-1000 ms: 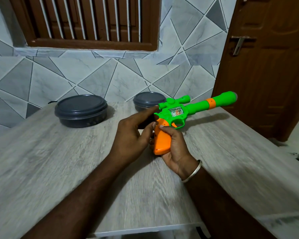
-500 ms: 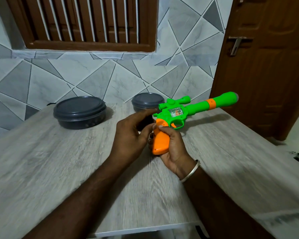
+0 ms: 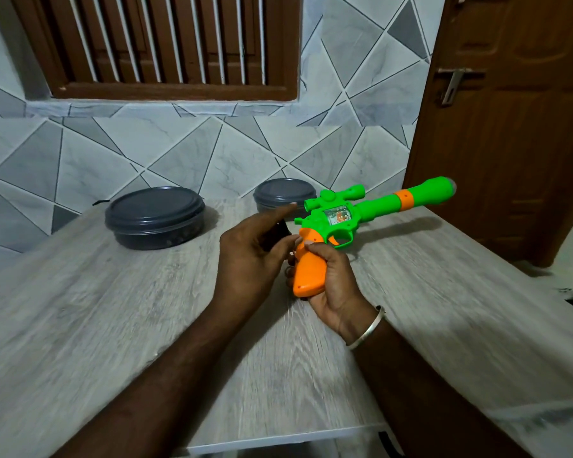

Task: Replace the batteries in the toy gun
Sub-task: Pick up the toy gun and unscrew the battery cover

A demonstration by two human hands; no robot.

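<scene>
Gripping the gun [image 3: 341, 219] by its orange grip [image 3: 308, 276] with the right hand [image 3: 334, 285], fingers curled tight, barrel raised toward the far right corner of the table [image 3: 113, 325], clear of the top. Hovering the left hand [image 3: 248, 259] just beside the grip's back, forefinger straight, thumb at the plastic; something dark at the palm, impossible to say whether held or mere shadow. Barely any change over the last second: same hold, same tilt, same reach from the left. No cover off, no batteries in sight. Looks like hunting for the compartment catch, early in the job. Lidded tubs [image 3: 154, 219] untouched near the far edge.
</scene>
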